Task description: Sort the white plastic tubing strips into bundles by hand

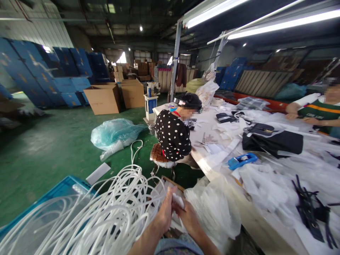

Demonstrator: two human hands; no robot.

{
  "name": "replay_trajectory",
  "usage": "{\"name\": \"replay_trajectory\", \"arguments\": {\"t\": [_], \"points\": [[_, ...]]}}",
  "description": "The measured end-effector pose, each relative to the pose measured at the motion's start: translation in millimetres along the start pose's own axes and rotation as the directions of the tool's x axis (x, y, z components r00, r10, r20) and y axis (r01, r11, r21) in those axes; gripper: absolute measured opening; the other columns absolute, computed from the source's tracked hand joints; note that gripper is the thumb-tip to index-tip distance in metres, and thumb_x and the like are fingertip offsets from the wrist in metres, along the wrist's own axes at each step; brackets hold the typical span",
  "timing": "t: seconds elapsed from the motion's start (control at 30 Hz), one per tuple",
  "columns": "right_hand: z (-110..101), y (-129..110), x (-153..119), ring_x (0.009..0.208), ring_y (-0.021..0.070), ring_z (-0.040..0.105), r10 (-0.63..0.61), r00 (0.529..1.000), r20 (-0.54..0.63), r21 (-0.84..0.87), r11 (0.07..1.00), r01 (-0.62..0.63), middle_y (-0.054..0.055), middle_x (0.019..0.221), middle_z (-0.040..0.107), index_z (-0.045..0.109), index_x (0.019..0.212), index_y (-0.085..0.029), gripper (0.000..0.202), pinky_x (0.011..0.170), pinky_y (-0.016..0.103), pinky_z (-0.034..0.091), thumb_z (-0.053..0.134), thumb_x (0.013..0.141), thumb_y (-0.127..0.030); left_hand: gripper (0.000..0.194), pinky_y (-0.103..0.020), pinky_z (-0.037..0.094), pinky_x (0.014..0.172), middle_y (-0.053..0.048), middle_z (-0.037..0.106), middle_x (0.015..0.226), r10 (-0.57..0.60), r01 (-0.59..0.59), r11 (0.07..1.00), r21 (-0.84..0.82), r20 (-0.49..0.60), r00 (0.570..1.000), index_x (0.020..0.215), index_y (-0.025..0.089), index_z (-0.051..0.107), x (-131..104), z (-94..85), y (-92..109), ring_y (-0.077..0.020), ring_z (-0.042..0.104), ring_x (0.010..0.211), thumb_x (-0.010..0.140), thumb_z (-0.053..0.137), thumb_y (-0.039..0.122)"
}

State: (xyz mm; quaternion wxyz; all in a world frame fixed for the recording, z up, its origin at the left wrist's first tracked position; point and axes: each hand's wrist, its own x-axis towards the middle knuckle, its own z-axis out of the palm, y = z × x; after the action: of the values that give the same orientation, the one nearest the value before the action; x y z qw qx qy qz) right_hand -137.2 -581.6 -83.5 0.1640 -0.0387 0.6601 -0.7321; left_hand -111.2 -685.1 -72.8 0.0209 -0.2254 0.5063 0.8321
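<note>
Pretty dim out back, bright under overhead tubes (212, 14), glary on the floor (39, 138), stretched and maybe blurry at the edges.

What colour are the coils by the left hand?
The coils are white, best seen in head view.

On my feed I make out one small white piece (179, 200), pale and plain on the part that shows, held between the left hand (165, 208) and the right hand (190, 215). It sits at a slant, its upper end against the left hand's fingers and its lower end beside the right hand's. I see it clear of the surface, in front of the body. Fingers hide part of it, so I can't tell its full outline, its material or whether it's folded.
</note>
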Motion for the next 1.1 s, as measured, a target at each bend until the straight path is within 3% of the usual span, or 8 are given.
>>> {"name": "replay_trajectory", "arguments": {"t": [0.07, 0.13, 0.23, 0.33, 0.4, 0.63, 0.8, 1.1], "points": [[-3.5, -1.6, 0.6, 0.05, 0.0168, 0.051, 0.088, 0.996, 0.007, -0.047, 0.995, -0.087, -0.001, 0.052, 0.06, 0.075, 0.066, -0.023, 0.039, 0.049, 0.03, 0.039, 0.087, 0.064, -0.06, 0.088, -0.043, 0.048, 0.109, -0.014, 0.072, 0.126, 0.007, -0.007, 1.0, 0.009, 0.019, 1.0, 0.129, 0.017, 0.07, 1.2, -5.3, 2.3, -0.0289, 0.063, 0.12, 0.082, 0.046, 0.087], [-9.1, -5.8, 2.7, 0.051, 0.0159, 0.051, 0.189, 0.982, -0.017, 0.082, 0.979, -0.187, -0.001, 0.056, 0.063, 0.076, 0.074, -0.021, 0.047, 0.049, 0.029, 0.04, 0.084, 0.065, -0.067, 0.077, -0.044, 0.044, 0.114, -0.015, 0.069, 0.133, 0.033, -0.035, 0.999, 0.034, 0.055, 0.998, 0.122, 0.018, 0.073, 1.6, -12.3, 3.9, -0.0298, 0.061, 0.125, 0.081, 0.056, 0.081], [-19.6, -14.9, 9.2, 0.053, 0.0141, 0.052, 0.272, 0.957, -0.099, 0.299, 0.925, -0.232, -0.002, 0.062, 0.065, 0.077, 0.085, -0.02, 0.058, 0.048, 0.026, 0.042, 0.09, 0.056, -0.069, 0.06, -0.039, 0.051, 0.094, -0.011, 0.076, 0.104, 0.046, -0.074, 0.973, 0.219, 0.133, 0.99, 0.108, 0.018, 0.076, 1.1, -24.2, 0.8, -0.0247, 0.067, 0.096, 0.076, 0.072, 0.068], [-27.4, -20.9, 14.5, 0.06, 0.0138, 0.057, 0.26, 0.947, -0.186, 0.319, 0.928, -0.192, 0.0, 0.07, 0.069, 0.078, 0.089, -0.019, 0.066, 0.052, 0.024, 0.047, 0.094, 0.047, -0.067, 0.042, -0.032, 0.042, 0.067, 0.001, 0.061, 0.064, 0.0, -0.084, 0.881, 0.465, 0.178, 0.984, 0.078, 0.019, 0.072, 0.9, -32.0, -7.5, -0.0148, 0.053, 0.062, 0.079, 0.066, 0.06], [-29.0, -21.3, 15.6, 0.066, 0.0157, 0.062, 0.243, 0.948, -0.205, 0.346, 0.924, -0.163, 0.003, 0.08, 0.075, 0.077, 0.09, -0.019, 0.065, 0.057, 0.026, 0.051, 0.095, 0.048, -0.066, 0.041, -0.03, 0.034, 0.06, 0.004, 0.052, 0.058, -0.002, -0.098, 0.848, 0.522, 0.188, 0.982, 0.069, 0.019, 0.066, 1.0, -32.5, -12.4, -0.012, 0.044, 0.056, 0.081, 0.06, 0.058], [-29.1, -18.2, 14.2, 0.06, 0.0183, 0.063, 0.168, 0.961, -0.221, 0.416, 0.907, -0.063, 0.0, 0.076, 0.074, 0.07, 0.104, -0.024, 0.065, 0.053, 0.03, 0.051, 0.094, 0.056, -0.06, 0.045, -0.03, 0.033, 0.058, 0.004, 0.051, 0.058, -0.039, -0.07, 0.856, 0.513, 0.199, 0.979, 0.066, 0.022, 0.058, -3.0, -20.3, -14.2, -0.0125, 0.043, 0.054, 0.079, 0.056, 0.065], [-36.8, -24.8, 15.5, 0.066, 0.0182, 0.065, 0.224, 0.939, -0.262, 0.517, 0.854, -0.06, -0.003, 0.073, 0.072, 0.069, 0.096, -0.024, 0.068, 0.06, 0.031, 0.055, 0.1, 0.044, -0.056, 0.036, -0.031, 0.036, 0.065, 0.003, 0.05, 0.062, -0.025, -0.103, 0.817, 0.568, 0.212, 0.977, 0.067, 0.023, 0.054, -8.3, -16.5, -6.9, -0.0145, 0.046, 0.061, 0.079, 0.054, 0.057], [-36.3, -33.7, 11.3, 0.077, 0.02, 0.069, 0.18, 0.968, -0.177, 0.594, 0.803, -0.041, -0.005, 0.075, 0.068, 0.066, 0.096, -0.025, 0.06, 0.07, 0.037, 0.062, 0.1, 0.053, -0.046, 0.019, -0.037, 0.039, 0.076, -0.005, 0.06, 0.077, 0.217, -0.371, 0.522, 0.768, 0.301, 0.929, 0.074, 0.025, 0.05, -17.2, -9.1, -1.3, -0.024, 0.058, 0.078, 0.09, 0.045, 0.032]]}}
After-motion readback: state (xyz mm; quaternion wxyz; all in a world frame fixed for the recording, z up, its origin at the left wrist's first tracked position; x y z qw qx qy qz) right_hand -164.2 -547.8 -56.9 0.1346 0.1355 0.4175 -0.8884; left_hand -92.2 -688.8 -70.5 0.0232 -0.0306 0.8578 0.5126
